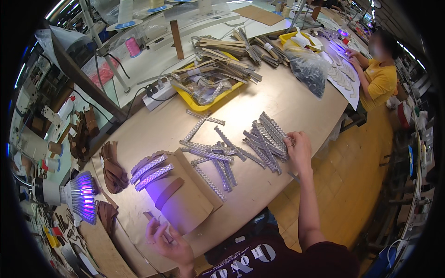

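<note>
At the right end of a pile of grey-white braided strips (265, 141), my right hand (300, 152) has its fingers closed on the end of a strip. My left hand (172, 245) is at the near left edge of the table, its fingers bent around a narrow brown strip (149, 216) that is partly hidden by them. Just beyond it, a curved tan board (185, 204) carries two braided strips (154, 177) and one brown strip (169, 193) laid across it. More braided strips (211, 150) lie loosely crossed between the board and the pile.
A lamp with purple light (83, 197) stands at the left, near bundles of brown strips (112, 169). Behind are a yellow tray (199, 107) heaped with strips, a power strip (158, 96) and a plastic bag (308, 69). A person in yellow (382, 83) works at the far right.
</note>
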The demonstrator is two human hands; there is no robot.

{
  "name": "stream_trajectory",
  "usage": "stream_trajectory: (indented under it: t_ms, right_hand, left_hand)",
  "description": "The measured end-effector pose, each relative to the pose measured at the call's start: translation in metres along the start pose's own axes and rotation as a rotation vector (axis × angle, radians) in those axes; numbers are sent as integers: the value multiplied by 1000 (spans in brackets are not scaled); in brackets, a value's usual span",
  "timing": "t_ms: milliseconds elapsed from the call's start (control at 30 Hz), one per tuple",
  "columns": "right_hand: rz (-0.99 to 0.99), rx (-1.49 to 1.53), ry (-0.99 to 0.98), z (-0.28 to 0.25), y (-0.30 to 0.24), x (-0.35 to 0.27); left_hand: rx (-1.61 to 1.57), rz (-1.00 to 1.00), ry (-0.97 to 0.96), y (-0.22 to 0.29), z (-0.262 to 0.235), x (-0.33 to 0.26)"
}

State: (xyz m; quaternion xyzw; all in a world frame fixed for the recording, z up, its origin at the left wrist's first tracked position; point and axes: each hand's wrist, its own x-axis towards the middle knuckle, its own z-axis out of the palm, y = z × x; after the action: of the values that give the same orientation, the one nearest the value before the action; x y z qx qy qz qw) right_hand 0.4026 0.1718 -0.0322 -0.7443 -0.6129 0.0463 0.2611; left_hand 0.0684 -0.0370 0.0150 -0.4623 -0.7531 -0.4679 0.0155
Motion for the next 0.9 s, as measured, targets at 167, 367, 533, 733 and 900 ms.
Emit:
stream_trajectory:
  t_ms: [167, 367, 533, 733, 900]
  right_hand:
    - [-78, -1, 92, 9, -1, -7]
    - [-71, 120, 57, 4, 11, 1]
    - [-306, -94, 164, 6, 10, 1]
    - [-396, -190, 105, 10, 9, -1]
    - [-307, -174, -26, 11, 5, 0]
  left_hand:
    - [-82, 41, -102, 14, 12, -6]
    - [-28, 129, -170, 15, 15, -9]
    - [-16, 249, -187, 13, 15, -8]
    - [-12, 256, -166, 16, 18, -4]
    - [8, 267, -170, 17, 17, -2]
